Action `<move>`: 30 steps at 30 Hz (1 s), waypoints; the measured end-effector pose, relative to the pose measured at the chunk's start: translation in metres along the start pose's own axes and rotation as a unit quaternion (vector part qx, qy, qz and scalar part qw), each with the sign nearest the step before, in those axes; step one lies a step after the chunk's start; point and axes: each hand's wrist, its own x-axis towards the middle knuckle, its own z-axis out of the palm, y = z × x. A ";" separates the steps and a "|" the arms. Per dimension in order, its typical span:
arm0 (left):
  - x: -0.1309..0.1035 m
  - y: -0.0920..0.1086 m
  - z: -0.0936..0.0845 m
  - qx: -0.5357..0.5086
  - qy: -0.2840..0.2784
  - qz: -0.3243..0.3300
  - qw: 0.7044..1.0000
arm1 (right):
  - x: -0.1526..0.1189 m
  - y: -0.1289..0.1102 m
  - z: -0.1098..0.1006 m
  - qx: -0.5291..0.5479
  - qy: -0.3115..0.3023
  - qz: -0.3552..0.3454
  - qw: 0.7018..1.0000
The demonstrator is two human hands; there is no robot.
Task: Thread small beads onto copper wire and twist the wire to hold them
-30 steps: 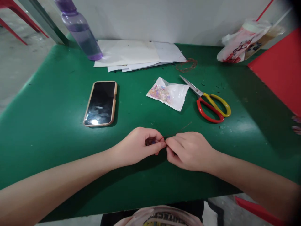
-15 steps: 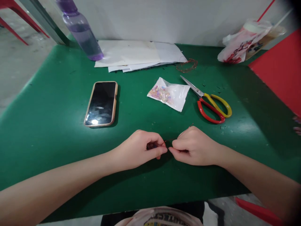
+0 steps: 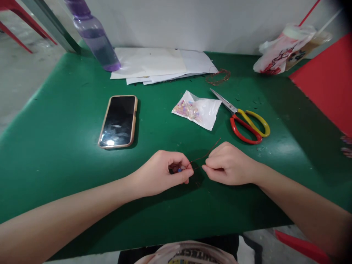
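Note:
My left hand [image 3: 167, 172] is closed in a pinch on a thin copper-coloured wire [image 3: 205, 157]. Inside its curled fingers shows a blue bead [image 3: 179, 170], partly hidden by the thumb. A short way to the right, my right hand [image 3: 229, 164] is closed too, thumb against the curled forefinger, at a second strand of the wire that runs between the hands. One loose wire end sticks up and away behind the right knuckles. Beyond the hands lies a small clear-and-white packet of beads [image 3: 196, 110], with scissors [image 3: 242, 117] with red and yellow handles to its right.
A phone [image 3: 118, 121] lies on the green table [image 3: 68, 146] at the left. Behind stand a purple water bottle [image 3: 95, 36] and bagged drink cups [image 3: 286, 51]. Paper sheets [image 3: 162, 62] and a coil of wire [image 3: 218, 76] lie by the wall.
My right hand has moved slightly right and away from me, widening the gap between the hands. More wire now shows, and the blue bead has come into sight in my left hand.

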 end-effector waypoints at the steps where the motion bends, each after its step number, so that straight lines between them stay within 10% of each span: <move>1: 0.000 0.000 0.000 0.000 0.001 -0.001 1.000 | 0.000 0.001 -0.001 0.008 -0.005 0.002 1.000; 30: 0.004 -0.001 -0.017 -0.058 0.010 -0.059 0.996 | -0.008 0.035 -0.031 0.051 -0.079 0.101 0.990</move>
